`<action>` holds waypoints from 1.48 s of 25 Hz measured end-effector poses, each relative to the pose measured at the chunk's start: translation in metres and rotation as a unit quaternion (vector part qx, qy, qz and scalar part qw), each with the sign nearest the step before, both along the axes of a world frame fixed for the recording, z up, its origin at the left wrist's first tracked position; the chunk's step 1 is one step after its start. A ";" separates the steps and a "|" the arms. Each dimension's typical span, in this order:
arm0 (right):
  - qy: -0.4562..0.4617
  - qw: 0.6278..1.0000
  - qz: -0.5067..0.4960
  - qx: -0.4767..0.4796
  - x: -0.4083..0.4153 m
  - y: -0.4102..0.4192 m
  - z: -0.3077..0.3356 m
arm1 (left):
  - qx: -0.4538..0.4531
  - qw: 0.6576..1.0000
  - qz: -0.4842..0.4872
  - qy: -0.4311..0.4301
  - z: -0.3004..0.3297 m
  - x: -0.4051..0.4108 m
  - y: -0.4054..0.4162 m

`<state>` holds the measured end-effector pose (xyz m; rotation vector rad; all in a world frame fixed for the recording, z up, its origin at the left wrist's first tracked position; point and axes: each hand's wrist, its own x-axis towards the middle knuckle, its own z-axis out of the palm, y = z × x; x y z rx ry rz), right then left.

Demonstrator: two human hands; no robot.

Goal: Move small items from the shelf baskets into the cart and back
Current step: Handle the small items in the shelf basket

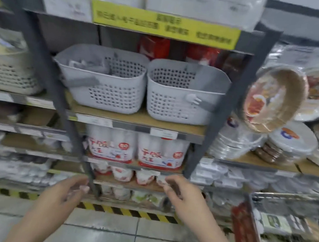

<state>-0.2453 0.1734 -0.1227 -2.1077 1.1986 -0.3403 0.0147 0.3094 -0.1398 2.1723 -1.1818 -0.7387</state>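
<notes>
Two grey baskets [99,77] [184,91], packets inside

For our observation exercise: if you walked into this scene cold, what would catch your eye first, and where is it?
The yellow sign across the top of the shelf stands out first. Just below it sit two grey perforated baskets side by side, a small white fork sample fixed on the right one. Low in front, the left hand and right hand reach forward, with the wire cart at right.

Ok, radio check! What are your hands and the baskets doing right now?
Left hand and right hand low, loosely curled, seemingly empty. Two grey baskets side by side on the shelf, untouched. Cart at right. Nothing blocking.
</notes>
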 end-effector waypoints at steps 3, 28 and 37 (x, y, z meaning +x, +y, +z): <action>-0.029 0.998 0.037 -0.031 0.074 0.005 0.018 | -0.006 0.999 0.037 -0.009 0.025 0.054 0.017; -0.058 0.930 -0.027 -0.362 0.215 -0.170 0.070 | -0.158 0.920 -0.059 -0.354 0.080 0.168 -0.200; -0.025 0.930 0.021 -0.365 0.211 -0.164 0.069 | -0.267 0.909 -0.070 -0.313 0.082 0.183 -0.210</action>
